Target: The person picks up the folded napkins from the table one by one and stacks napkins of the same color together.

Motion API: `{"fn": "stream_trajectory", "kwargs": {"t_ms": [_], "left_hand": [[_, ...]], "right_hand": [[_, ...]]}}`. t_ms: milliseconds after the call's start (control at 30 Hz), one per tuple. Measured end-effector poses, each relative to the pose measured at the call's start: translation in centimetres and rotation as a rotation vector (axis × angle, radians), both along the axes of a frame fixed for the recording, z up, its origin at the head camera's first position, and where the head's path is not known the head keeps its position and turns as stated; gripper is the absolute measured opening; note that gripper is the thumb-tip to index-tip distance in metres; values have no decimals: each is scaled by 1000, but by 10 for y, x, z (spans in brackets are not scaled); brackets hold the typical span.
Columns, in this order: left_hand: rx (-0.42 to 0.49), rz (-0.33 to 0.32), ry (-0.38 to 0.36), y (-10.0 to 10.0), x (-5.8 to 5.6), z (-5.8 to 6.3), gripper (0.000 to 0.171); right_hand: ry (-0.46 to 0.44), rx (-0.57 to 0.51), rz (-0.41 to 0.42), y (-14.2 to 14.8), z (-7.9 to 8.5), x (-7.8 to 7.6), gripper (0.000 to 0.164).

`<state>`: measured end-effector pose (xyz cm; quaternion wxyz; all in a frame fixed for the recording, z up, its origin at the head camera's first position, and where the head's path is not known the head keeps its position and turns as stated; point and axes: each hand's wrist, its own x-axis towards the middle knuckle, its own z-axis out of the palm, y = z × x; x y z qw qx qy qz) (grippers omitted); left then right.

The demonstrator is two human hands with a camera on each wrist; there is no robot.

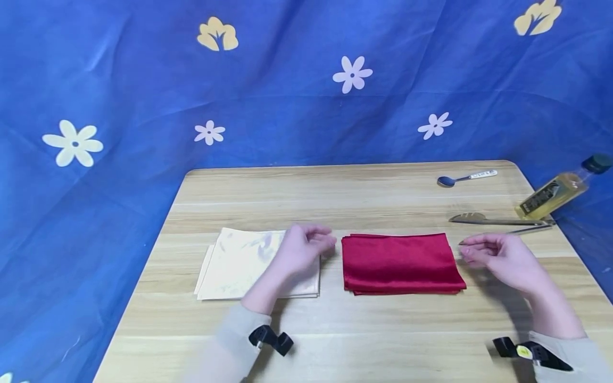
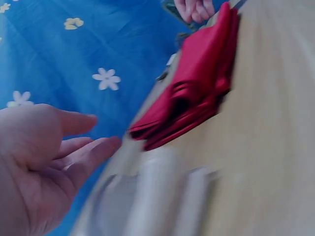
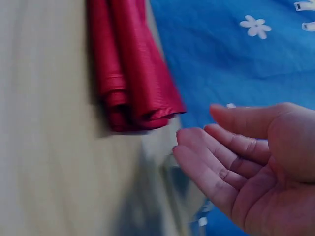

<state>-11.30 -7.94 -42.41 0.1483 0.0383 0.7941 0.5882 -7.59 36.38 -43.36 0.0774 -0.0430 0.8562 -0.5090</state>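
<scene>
A folded red satin cloth (image 1: 399, 263) lies near the middle of the table, its layered edges showing in both wrist views. To its left lies a folded white satin cloth (image 1: 239, 263). My left hand (image 1: 304, 247) hovers over the right edge of the white cloth, fingers loosely bent and nothing in them; the left wrist view shows the palm (image 2: 39, 172) and a gap to the red cloth. Just off the red cloth's right edge is my right hand (image 1: 505, 260), its fingers (image 3: 216, 167) relaxed and holding nothing.
A spoon (image 1: 446, 182) with a patterned handle lies at the back right. Metal tongs (image 1: 498, 221) lie in front of it, beside a tilted-looking bottle of yellow liquid (image 1: 555, 194) at the right edge. A blue flowered curtain (image 1: 287, 106) hangs behind the wooden table (image 1: 335, 346).
</scene>
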Motion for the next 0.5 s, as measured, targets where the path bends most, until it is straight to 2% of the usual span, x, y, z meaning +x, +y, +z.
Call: {"fn": "stream_trajectory", "kwargs": {"t_ms": [100,233,300,367,500], "left_hand": [[-23,34,130,-12,-14,16,48],[-40,85,353,-26,-32,38,56],[-70,102,445,-32,-39,47,61],[-121,105,521,-37,-44,56,66],[-338,96,637,-48,-54,69,77]], "right_hand": [[135,112,-17,-4,16,-4,32],[306,135,-75,-12,32,-12,32],[375,123,-107,-17,39,-17,37],[444,112,-129,-23,46,-22,44],[554,137,-157,-35,56,-32,58]]}}
